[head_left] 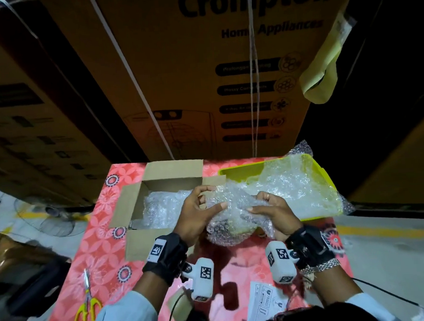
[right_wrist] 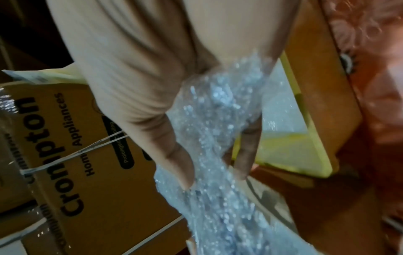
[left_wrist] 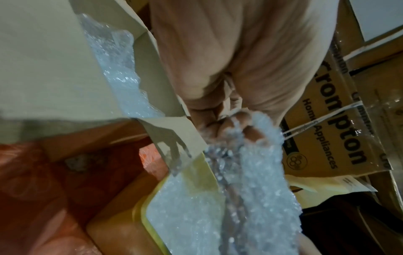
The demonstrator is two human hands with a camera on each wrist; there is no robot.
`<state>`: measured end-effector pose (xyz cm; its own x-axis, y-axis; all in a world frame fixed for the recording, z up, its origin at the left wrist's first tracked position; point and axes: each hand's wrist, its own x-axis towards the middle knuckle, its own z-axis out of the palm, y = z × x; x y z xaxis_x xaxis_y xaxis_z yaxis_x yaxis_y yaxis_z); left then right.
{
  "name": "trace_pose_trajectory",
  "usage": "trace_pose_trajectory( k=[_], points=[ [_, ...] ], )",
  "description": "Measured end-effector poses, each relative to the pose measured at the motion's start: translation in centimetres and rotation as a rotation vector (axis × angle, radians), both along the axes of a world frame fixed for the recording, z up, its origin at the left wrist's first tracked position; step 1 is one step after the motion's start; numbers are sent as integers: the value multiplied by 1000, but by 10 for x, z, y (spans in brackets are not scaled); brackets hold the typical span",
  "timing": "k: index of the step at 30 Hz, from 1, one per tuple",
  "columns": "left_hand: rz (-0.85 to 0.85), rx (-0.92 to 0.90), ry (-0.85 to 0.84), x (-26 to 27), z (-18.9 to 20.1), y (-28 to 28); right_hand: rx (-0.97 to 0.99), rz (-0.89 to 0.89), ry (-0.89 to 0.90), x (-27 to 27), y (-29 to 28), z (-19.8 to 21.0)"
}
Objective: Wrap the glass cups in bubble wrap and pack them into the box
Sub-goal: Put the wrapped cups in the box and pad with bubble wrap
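Note:
Both hands hold a bundle of bubble wrap (head_left: 231, 214) above the pink patterned table (head_left: 99, 243); the cup inside is hidden by the wrap. My left hand (head_left: 199, 206) pinches the wrap's left side between thumb and fingers. My right hand (head_left: 267, 206) grips the right side, thumb on top. In the left wrist view the fingertips (left_wrist: 237, 120) press into the bubble wrap (left_wrist: 246, 172). In the right wrist view the thumb and a finger (right_wrist: 248, 146) clamp the bubble wrap (right_wrist: 209, 138). The open cardboard box (head_left: 133, 201) lies to the left, with wrapped bundles (head_left: 161, 209) inside.
A yellow tray (head_left: 317, 175) with loose bubble wrap lies at the back right. Yellow-handled scissors (head_left: 87, 309) lie at the table's front left. Printed papers (head_left: 263, 299) lie near the front edge. A large Crompton carton (head_left: 224, 66) stands behind the table.

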<state>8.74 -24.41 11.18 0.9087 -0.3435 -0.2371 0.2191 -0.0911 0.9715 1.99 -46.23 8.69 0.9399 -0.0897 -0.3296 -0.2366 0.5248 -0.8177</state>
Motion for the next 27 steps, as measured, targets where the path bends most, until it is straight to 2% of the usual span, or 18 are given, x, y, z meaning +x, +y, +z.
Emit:
trace_pose_trajectory(
  k=[3, 5, 9, 14, 19, 21, 24, 27],
  points=[
    [13, 0, 0, -6, 0, 23, 295, -19, -45, 3, 17, 3],
    [25, 3, 1, -8, 1, 39, 357, -40, -50, 5, 30, 7],
    [-57, -15, 66, -9, 6, 74, 123, -101, -46, 20, 50, 5],
    [-243, -49, 74, -4, 16, 118, -41, 36, 9, 27, 91, 25],
    [-122, 18, -102, 21, 17, 155, -308, 75, -41, 38, 140, 42],
    [-166, 26, -168, 31, 21, 168, -394, 90, -86, 40, 155, 47],
    [-318, 85, -290, 44, 25, 183, -535, 126, -141, 44, 172, 56],
    [-389, 142, -380, 54, 19, 192, -528, 61, -129, 47, 186, 61]
  ],
)
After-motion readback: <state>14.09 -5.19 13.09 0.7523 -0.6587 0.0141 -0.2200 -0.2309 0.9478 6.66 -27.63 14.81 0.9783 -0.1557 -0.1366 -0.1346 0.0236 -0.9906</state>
